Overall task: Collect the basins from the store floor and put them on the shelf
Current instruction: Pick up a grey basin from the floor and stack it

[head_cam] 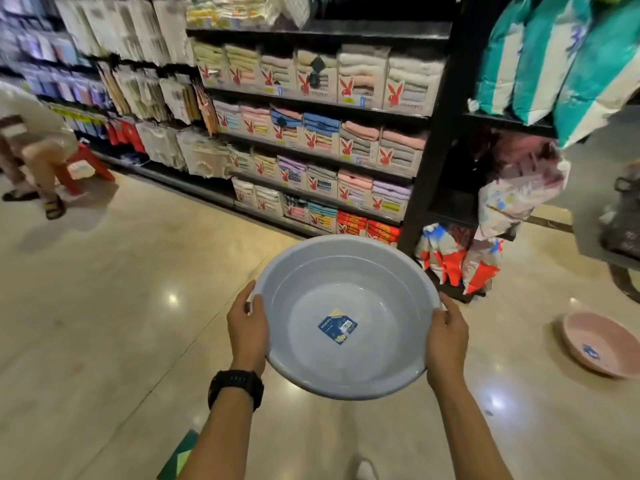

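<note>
A large grey basin with a blue label stuck inside hangs in front of me above the floor. My left hand, with a black watch on the wrist, grips its left rim. Across from it, my right hand grips the right rim. A pink basin lies tilted on the polished floor at the right. Black shelves filled with boxed towels stand ahead.
A dark shelf post stands ahead with packed bags piled at its foot. Teal pillows sit on a shelf at upper right. A person sits on a red stool at the far left. The beige floor stretches left.
</note>
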